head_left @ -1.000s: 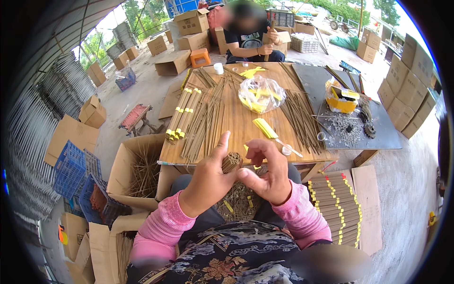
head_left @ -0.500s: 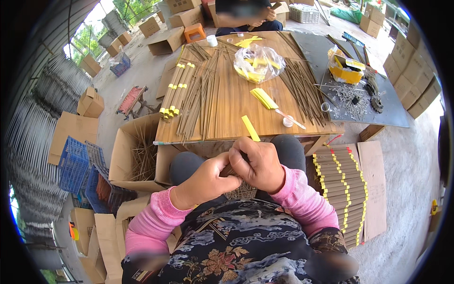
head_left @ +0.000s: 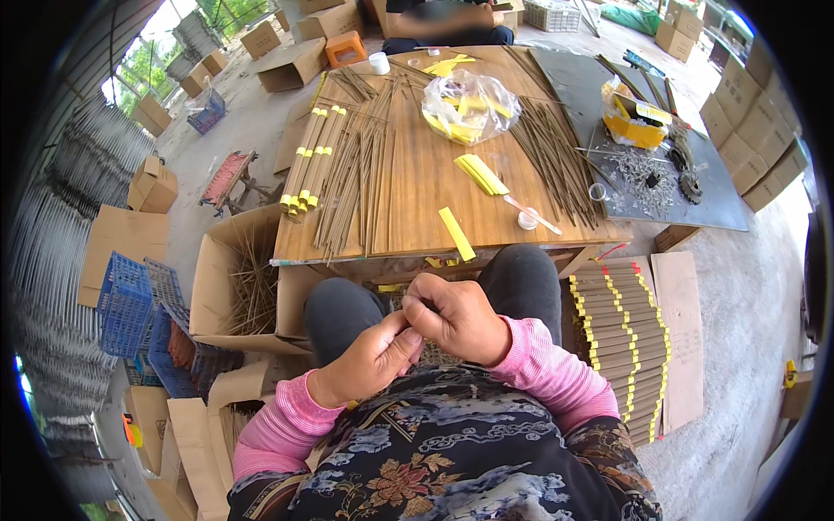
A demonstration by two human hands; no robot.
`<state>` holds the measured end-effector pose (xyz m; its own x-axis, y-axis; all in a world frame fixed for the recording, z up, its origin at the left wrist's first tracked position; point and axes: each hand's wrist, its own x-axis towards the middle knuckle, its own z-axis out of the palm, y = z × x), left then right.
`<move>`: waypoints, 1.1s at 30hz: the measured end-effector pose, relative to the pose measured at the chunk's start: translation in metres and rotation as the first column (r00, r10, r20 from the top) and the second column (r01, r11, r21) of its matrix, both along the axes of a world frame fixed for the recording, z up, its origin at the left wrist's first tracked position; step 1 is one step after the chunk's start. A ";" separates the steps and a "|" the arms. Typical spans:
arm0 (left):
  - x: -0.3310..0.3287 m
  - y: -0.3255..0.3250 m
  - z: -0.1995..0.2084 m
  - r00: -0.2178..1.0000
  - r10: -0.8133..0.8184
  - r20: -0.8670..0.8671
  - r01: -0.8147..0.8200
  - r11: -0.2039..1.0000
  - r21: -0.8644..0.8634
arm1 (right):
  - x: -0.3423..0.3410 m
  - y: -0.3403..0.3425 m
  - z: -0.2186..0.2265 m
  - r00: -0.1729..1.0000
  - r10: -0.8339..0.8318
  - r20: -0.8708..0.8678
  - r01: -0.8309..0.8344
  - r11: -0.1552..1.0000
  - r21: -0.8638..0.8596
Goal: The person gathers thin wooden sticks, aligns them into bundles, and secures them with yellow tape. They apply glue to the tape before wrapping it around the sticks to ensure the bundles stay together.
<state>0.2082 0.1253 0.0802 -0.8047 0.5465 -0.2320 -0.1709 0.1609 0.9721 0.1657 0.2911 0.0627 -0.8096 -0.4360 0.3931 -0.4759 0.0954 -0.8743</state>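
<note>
Over my lap, my left hand (head_left: pixel 369 358) and my right hand (head_left: pixel 462 319) meet with curled fingers pressed together. Whatever they hold, if anything, is hidden inside the fingers. Just beyond them a single yellow strip (head_left: pixel 457 234) lies at the table's near edge. Behind it is a small fanned stack of yellow strips (head_left: pixel 480 174). To its right sits a small white pot (head_left: pixel 526 220) with a flat pale spatula (head_left: pixel 533 214) beside it. Thin brown sticks (head_left: pixel 373 182) are spread on the left of the wooden table (head_left: pixel 408 230), near bundles with yellow bands (head_left: pixel 306 165).
A clear bag of yellow strips (head_left: pixel 469 108) lies mid-table. More brown sticks (head_left: pixel 556 156) lie right. A dark board (head_left: pixel 712 195) carries metal bits and a yellow box (head_left: pixel 637 122). Banded bundles (head_left: pixel 621 347) lie low at right; a carton of sticks (head_left: pixel 213 300) stands left. A person sits opposite.
My hands have drawn closer together and shifted slightly left, and the dark piece glimpsed between them is now hidden. The view has shifted a little. The person opposite has lowered their hands.
</note>
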 end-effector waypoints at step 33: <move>-0.049 -0.068 -0.046 0.910 0.195 0.366 -0.296 0.924 0.243 | -0.181 0.029 -0.129 0.842 -0.466 -0.271 0.524 0.591 0.613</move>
